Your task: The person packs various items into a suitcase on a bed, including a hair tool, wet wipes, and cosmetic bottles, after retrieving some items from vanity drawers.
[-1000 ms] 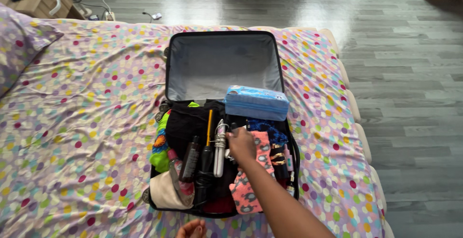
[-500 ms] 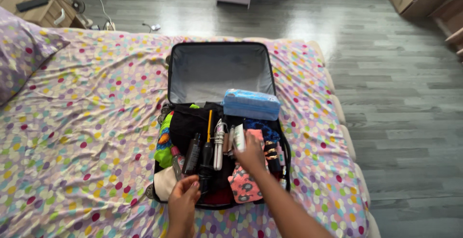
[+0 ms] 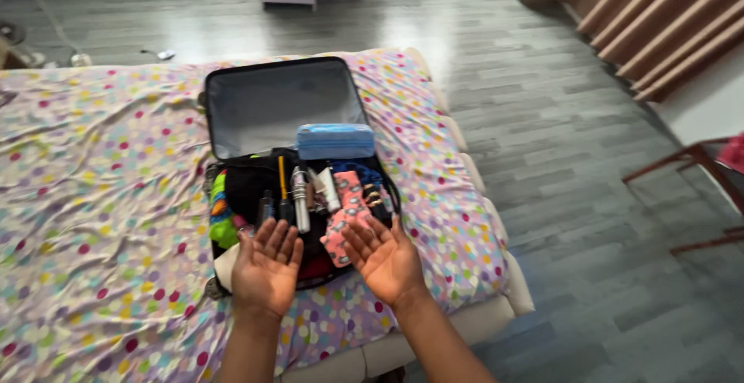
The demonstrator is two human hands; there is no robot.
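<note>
Black suitcase (image 3: pixel 232 189) lies lengthwise away, seemingly untouched, beneath left hand (image 3: pixel 266 268) and right hand (image 3: pixel 385 256), fingers spread, holding nothing.

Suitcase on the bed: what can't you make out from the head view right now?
- Near end of the suitcase: the left hand and right hand, both open and empty, cover it.
- Small bottles and tubes: too small to tell apart.
- Clothes under the pink socks and blue pouch: buried.
- Chair: cut off by the right edge.
</note>
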